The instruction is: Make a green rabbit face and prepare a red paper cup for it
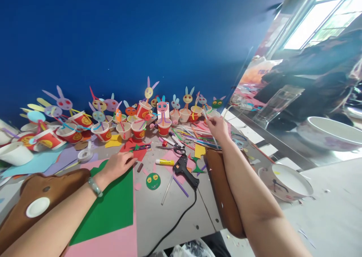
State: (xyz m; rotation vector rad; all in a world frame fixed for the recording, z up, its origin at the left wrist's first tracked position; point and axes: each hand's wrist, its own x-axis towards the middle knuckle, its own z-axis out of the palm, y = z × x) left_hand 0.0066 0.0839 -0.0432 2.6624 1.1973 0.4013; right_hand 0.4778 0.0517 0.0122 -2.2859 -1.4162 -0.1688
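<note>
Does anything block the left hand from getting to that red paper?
Nothing visible does: the left hand's fingertips overlap the near edge of the red paper. A small dark tool lies across the paper, but beyond the fingertips, not between.

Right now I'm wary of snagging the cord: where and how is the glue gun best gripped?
Likely the black handle of the glue gun, coming from the near right: it slants toward you, with the cord only at its end.
</note>
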